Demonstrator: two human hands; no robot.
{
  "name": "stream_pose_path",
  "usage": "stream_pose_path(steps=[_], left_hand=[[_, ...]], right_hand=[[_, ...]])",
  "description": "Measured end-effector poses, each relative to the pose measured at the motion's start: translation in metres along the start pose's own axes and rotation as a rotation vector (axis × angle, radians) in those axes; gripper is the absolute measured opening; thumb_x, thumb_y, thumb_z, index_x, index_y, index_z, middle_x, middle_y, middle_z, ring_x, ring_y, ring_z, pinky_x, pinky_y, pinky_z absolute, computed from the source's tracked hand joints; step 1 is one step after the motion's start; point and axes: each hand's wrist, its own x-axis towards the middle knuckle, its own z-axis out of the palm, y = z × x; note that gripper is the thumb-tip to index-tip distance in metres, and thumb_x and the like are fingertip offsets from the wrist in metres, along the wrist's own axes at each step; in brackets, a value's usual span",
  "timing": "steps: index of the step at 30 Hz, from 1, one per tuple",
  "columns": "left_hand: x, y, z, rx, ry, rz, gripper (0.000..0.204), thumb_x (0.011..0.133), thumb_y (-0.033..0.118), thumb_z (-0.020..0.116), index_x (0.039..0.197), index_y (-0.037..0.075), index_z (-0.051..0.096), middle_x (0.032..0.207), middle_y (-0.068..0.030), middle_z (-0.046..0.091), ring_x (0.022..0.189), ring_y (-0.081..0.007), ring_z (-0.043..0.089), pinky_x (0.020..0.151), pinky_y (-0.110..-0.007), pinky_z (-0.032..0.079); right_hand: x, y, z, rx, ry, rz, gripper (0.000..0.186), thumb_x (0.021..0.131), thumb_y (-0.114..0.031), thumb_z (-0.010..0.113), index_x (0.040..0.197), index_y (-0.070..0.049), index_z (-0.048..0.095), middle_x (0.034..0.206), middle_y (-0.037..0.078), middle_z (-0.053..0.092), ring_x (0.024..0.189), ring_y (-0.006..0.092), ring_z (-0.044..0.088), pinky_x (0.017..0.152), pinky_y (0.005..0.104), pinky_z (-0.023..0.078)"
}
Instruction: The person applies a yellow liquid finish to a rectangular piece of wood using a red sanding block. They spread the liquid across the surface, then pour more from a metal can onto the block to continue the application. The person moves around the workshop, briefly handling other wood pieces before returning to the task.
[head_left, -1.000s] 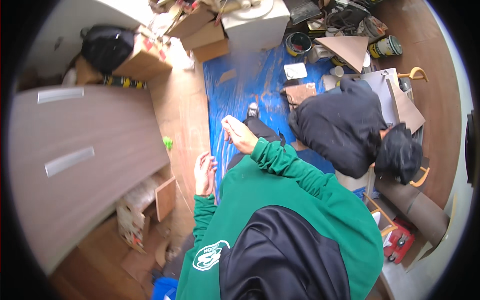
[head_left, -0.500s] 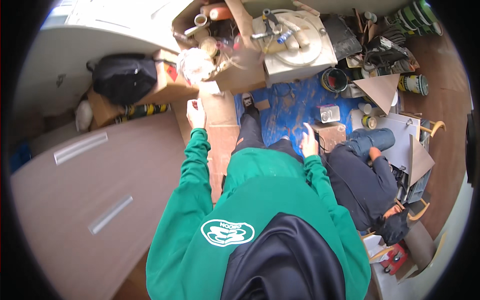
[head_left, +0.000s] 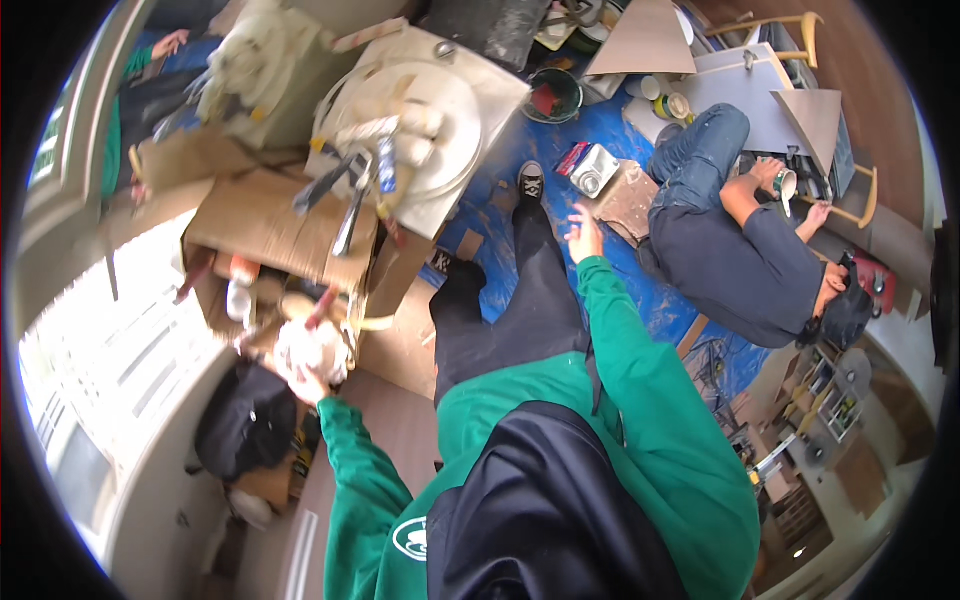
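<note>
My left hand [head_left: 308, 384] is against a crumpled white bundle [head_left: 316, 350] at the edge of an open cardboard box [head_left: 285, 225]. Glare and the bundle hide most of its fingers, so I cannot tell whether they grip it. Rollers, tubs and other tools lie in that box around the bundle. My right hand [head_left: 584, 238] hangs in the air over the blue floor sheet [head_left: 500, 240], fingers apart and nothing in them. Nearest to it is a small white box [head_left: 592, 172] on a brown carton [head_left: 628, 200].
A co-worker [head_left: 735, 230] crouches at the right, one hand holding a small tub [head_left: 785, 184]. Ahead stands a white appliance [head_left: 490, 95] with rollers and brushes on top. A dark bucket [head_left: 552, 96] stands beyond it. A black backpack [head_left: 246, 420] lies at the left.
My view and body have turned left, toward the cardboard box. My left hand has gone from empty air to the white bundle. The co-worker's tub and both hands have come into sight.
</note>
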Motion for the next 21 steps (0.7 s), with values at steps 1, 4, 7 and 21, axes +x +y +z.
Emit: stream_pose_path(steps=[1,4,7,21], left_hand=[[-0.003,0.005,-0.017,-0.007,0.083,-0.03,0.041,0.091,0.003,0.051,0.131,-0.002,0.042,0.128,-0.0176,0.053,0.115,-0.0297,0.052,0.101,-0.041,0.043],[-0.012,0.024,-0.054,0.0,0.26,-0.032,0.037,0.09,0.002,0.054,0.126,-0.002,0.045,0.125,-0.0179,0.054,0.113,-0.0297,0.053,0.1,-0.04,0.043],[-0.046,0.049,-0.056,0.04,0.321,-0.006,0.033,0.089,0.002,0.056,0.121,-0.002,0.049,0.122,-0.0181,0.055,0.111,-0.0297,0.054,0.099,-0.04,0.043],[-0.166,0.229,0.161,0.202,-0.228,0.239,0.032,0.09,0.002,0.055,0.12,-0.003,0.048,0.118,-0.0203,0.055,0.108,-0.0322,0.054,0.096,-0.04,0.043]], right_hand=[[0.025,0.023,0.013,-0.188,-0.024,-0.213,0.022,0.085,-0.003,0.057,0.107,-0.007,0.059,0.092,0.014,0.066,0.084,0.0281,0.065,0.068,0.04,0.053],[0.099,0.048,0.054,-0.139,-0.075,0.06,0.01,0.09,-0.015,0.055,0.096,-0.01,0.061,0.081,0.012,0.069,0.08,0.0325,0.066,0.071,0.0422,0.052],[0.197,0.055,0.094,-0.116,0.107,-0.05,0.019,0.091,-0.015,0.052,0.11,-0.013,0.055,0.084,0.02,0.066,0.079,0.041,0.064,0.068,0.0496,0.049],[0.484,0.22,0.266,-0.717,-0.196,0.048,0.045,0.081,-0.021,0.065,0.122,-0.008,0.053,0.132,0.019,0.05,0.103,0.0372,0.062,0.089,0.0459,0.05]])
